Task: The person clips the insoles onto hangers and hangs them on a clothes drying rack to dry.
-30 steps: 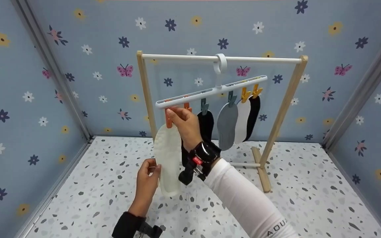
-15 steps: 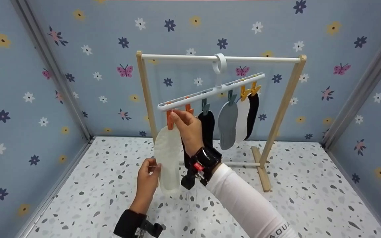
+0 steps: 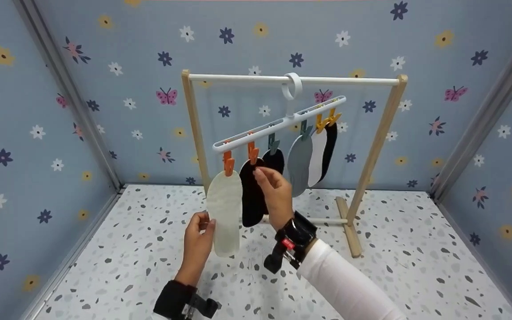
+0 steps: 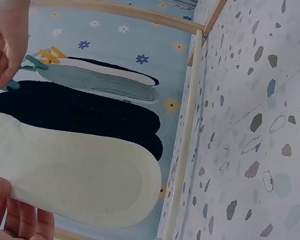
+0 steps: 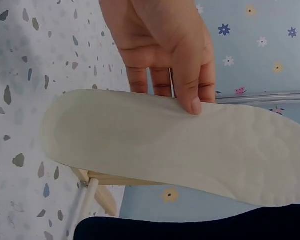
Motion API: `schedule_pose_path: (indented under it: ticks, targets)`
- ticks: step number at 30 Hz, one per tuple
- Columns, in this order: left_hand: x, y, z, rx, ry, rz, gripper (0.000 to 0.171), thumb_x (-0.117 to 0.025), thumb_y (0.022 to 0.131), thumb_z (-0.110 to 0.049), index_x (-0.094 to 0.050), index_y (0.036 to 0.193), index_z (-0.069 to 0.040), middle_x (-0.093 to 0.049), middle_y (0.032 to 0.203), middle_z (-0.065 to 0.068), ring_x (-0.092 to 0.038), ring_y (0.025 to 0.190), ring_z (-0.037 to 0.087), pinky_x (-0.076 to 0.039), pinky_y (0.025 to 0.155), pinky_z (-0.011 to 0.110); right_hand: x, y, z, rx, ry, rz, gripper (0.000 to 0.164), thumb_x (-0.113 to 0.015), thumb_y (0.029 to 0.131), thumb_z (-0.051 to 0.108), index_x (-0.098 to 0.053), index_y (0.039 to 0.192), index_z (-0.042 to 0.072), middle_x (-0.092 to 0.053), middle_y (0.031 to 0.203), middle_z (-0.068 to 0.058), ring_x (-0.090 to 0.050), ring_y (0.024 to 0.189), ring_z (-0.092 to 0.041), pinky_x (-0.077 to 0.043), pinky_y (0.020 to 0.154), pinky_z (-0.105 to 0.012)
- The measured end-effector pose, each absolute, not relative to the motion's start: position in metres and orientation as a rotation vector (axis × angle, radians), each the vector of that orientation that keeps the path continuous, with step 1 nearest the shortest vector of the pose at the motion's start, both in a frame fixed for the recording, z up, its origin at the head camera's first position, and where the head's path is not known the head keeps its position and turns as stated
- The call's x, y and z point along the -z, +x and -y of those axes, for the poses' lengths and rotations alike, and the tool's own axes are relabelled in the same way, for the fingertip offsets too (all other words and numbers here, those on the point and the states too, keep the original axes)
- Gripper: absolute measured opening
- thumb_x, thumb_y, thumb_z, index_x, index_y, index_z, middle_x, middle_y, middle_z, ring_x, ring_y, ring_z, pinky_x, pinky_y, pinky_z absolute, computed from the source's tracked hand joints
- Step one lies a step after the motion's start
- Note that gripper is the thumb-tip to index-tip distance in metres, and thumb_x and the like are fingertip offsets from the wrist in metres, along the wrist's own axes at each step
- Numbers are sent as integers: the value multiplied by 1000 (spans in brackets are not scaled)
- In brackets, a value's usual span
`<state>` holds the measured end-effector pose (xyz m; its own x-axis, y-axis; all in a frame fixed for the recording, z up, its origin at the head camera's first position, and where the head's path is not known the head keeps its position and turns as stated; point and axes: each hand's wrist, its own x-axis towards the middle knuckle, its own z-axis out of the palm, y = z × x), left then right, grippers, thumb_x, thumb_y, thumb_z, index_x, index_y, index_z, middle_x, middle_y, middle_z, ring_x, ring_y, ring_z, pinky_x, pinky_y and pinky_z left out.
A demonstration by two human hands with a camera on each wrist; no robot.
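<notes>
A cream insole (image 3: 226, 213) hangs from the left orange clothespin (image 3: 229, 163) of a white clip hanger (image 3: 265, 130). My left hand (image 3: 198, 238) pinches its left edge between thumb and fingers, shown close up in the right wrist view, where the thumb lies on the insole (image 5: 155, 135). In the head view my right hand (image 3: 278, 195) is in front of the black insole (image 3: 251, 195) under the second orange clothespin (image 3: 253, 151). Its fingers are loosely bent and hold nothing; whether they touch that insole, I cannot tell.
A second black insole (image 3: 275, 161), a grey insole (image 3: 299, 164) and a white insole (image 3: 317, 160) with a black one (image 3: 330, 149) hang from green and yellow clothespins. The hanger's ring (image 3: 292, 86) loops over the rod of a wooden rack (image 3: 376, 151) on a speckled surface (image 3: 149, 262).
My right hand has let go of the left orange clothespin and moved right and down. The hanger has swung a little, its left end lower. My left hand stays on the cream insole.
</notes>
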<state>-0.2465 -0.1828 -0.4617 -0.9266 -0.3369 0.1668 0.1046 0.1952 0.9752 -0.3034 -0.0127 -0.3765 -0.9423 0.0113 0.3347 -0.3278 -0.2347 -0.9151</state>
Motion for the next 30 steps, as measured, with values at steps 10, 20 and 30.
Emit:
schedule_pose_path:
  ticks: [10, 20, 30]
  targets:
    - [466, -250, 186, 1762, 213, 2157, 21, -50, 97, -14, -49, 112, 0, -52, 109, 13, -49, 102, 24, -42, 86, 33, 418, -295, -31, -2439, 284, 1704, 21, -57, 93, 9, -63, 105, -7, -67, 94, -5, -62, 96, -22, -45, 95, -39]
    - [472, -252, 194, 1715, 216, 2106, 23, -54, 96, -15, -53, 111, 2, -56, 107, 14, -51, 96, 18, -42, 84, 28, 454, -282, -63, -2415, 272, 1848, 29, -54, 96, 16, -62, 107, -9, -68, 97, -5, -63, 95, -14, -47, 91, -29]
    - [482, -252, 201, 1680, 335, 2086, 24, -50, 96, -18, -53, 114, -2, -55, 109, 13, -50, 95, 20, -40, 82, 31, 482, -271, -90, -2464, 212, 1949, 33, -50, 98, 18, -59, 113, -11, -67, 100, -5, -62, 93, -11, -47, 90, -27]
